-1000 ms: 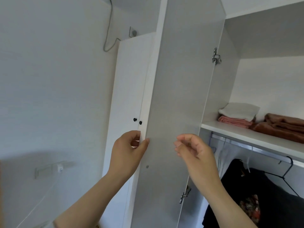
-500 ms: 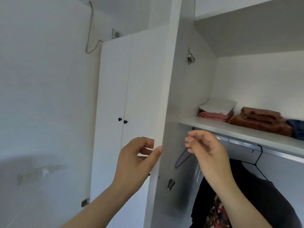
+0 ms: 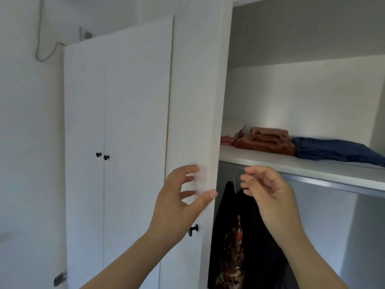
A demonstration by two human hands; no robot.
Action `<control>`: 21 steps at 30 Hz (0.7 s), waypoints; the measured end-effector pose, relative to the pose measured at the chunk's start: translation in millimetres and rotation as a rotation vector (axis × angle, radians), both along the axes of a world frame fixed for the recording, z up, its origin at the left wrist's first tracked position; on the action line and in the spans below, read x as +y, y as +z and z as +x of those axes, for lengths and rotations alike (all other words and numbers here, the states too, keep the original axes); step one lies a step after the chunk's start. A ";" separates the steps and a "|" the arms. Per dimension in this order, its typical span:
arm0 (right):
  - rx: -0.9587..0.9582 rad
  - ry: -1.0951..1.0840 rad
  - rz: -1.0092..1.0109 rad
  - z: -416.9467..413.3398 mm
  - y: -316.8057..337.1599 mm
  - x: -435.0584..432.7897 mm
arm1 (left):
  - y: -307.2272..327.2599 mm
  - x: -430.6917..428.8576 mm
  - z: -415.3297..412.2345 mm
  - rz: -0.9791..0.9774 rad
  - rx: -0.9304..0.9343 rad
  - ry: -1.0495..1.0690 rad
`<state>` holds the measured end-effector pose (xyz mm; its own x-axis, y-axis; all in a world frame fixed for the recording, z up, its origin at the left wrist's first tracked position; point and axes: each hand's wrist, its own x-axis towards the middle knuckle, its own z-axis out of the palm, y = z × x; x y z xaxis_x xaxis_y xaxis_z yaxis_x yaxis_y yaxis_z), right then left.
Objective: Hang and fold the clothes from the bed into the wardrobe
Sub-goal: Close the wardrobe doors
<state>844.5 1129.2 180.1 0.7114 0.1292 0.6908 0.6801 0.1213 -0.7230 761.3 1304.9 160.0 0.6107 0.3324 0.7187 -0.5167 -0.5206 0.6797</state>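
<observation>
Facing the wardrobe door [image 3: 193, 101], we lay our left hand [image 3: 179, 201] on it, grip apart, fingers spread on its face, thumb at its edge. Just right of the door our right hand [image 3: 268, 190] hovers loosely curled, grip empty. Further right lie folded brown clothes [image 3: 268, 140] and a blue garment [image 3: 333, 151]; a black garment [image 3: 227, 215] hangs beside the door's edge.

White wall [image 3: 25, 126], dangling grey cable [image 3: 38, 38]

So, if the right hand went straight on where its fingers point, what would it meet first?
Probably the wardrobe door edge, just left of the right hand; depth is unclear, so it might pass behind.
</observation>
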 end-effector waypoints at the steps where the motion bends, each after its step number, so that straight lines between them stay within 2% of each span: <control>1: 0.008 -0.012 0.008 2.9 -0.7 -8.1 | 0.0 -6.0 8.6 0.020 0.004 -0.006; 5: 0.036 -0.073 0.028 14.2 -3.0 -38.0 | -5.0 -23.7 45.0 0.189 0.029 -0.007; 10: 0.048 -0.147 0.041 24.8 -4.3 -67.3 | -15.1 -34.3 88.9 0.530 0.172 -0.004; 21: 0.058 -0.301 0.015 42.6 -7.2 -97.0 | -10.9 -57.7 152.1 0.671 0.291 -0.011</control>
<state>887.0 1032.2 172.9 0.7542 -0.1035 0.6484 0.6450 -0.0681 -0.7611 913.3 1247.2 149.1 0.8087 -0.1296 0.5738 -0.3711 -0.8693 0.3266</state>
